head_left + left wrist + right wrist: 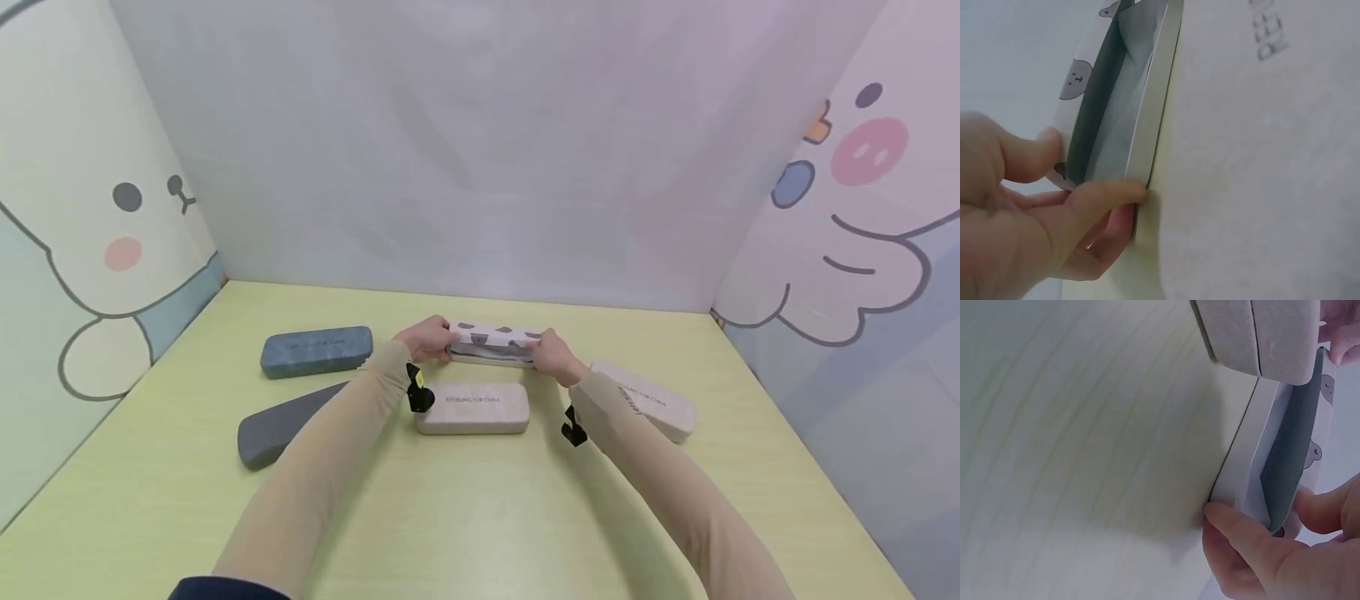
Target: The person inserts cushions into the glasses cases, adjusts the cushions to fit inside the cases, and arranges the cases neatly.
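A white glasses case [497, 336] printed with brown bear faces lies at the table's far middle, its lid part-way up. Inside it, a grey cloth or lining [1116, 125] shows in the left wrist view. My left hand [429, 337] grips the left end, thumb on the lid and fingers on the base. At the opposite end my right hand [557, 357] holds the case likewise, with its thumb [1322, 509] against the lid. Just in front sits a closed pale glasses case [472, 410] with lettering on top.
To the left are a blue glasses case [317, 352] and a dark grey one [281, 425], the latter partly behind my left sleeve. Another pale case [652, 402] lies slanted on the right, beside my right forearm. A fabric wall [465, 167] rises behind the yellow table [450, 517].
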{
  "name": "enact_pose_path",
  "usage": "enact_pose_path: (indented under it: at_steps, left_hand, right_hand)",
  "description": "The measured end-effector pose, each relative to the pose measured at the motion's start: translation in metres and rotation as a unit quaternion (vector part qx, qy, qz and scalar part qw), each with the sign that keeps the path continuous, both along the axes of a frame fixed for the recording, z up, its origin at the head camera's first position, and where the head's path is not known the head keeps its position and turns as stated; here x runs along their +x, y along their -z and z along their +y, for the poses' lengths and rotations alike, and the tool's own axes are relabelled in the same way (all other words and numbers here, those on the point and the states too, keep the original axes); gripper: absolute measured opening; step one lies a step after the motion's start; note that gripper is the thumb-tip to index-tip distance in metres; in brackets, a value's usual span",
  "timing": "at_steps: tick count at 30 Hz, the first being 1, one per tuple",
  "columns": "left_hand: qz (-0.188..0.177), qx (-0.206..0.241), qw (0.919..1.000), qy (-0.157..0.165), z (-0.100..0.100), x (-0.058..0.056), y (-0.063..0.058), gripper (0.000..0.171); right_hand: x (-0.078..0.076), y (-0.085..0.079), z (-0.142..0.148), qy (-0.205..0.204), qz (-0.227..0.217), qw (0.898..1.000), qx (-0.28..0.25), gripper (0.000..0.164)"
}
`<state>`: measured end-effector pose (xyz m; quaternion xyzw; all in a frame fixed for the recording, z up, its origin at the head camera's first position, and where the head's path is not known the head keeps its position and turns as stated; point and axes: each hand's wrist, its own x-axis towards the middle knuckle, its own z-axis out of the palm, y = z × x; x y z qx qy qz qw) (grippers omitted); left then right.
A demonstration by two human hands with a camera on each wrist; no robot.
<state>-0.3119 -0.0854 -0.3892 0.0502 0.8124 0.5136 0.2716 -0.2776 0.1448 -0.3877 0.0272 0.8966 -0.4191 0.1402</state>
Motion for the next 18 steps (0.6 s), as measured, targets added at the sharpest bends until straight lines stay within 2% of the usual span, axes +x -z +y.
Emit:
enact_pose_path:
  at_steps: [4,6,9,12,14,18]
  left_hand:
    - [0.032,-0.030,0.9989,-0.013,0.0017,0.0001,0.0017,0.005]
    - [0.051,-0.054,0.9971,-0.013,0.0028,-0.0002,0.0026,0.008]
    - [0.072,-0.087,0.9935,-0.013,0.0045,0.0005,0.0030,0.004]
    - [0.074,-0.102,0.9918,-0.019,0.0059,0.0017,0.0031,0.021]
    - [0.075,-0.112,0.9907,-0.019,0.0061,0.0023,0.0033,0.027]
    - [0.081,-0.128,0.9883,-0.010,0.0062,0.0027,0.0000,0.015]
  right_hand:
    - [0.0027,0.0004,-0.0024,-0.008,0.001,0.999,0.039,0.055]
    - [0.0027,0.0011,-0.0036,-0.011,0.007,0.998,0.069,0.055]
    - [0.0017,0.0030,-0.0053,-0.017,0.022,0.994,0.103,0.051]
    - [0.0001,0.0053,-0.0071,-0.021,0.034,0.992,0.121,0.047]
    - [-0.0004,0.0061,-0.0079,-0.020,0.033,0.991,0.125,0.048]
    - [-0.0013,0.0038,-0.0068,-0.024,0.024,0.992,0.124,0.045]
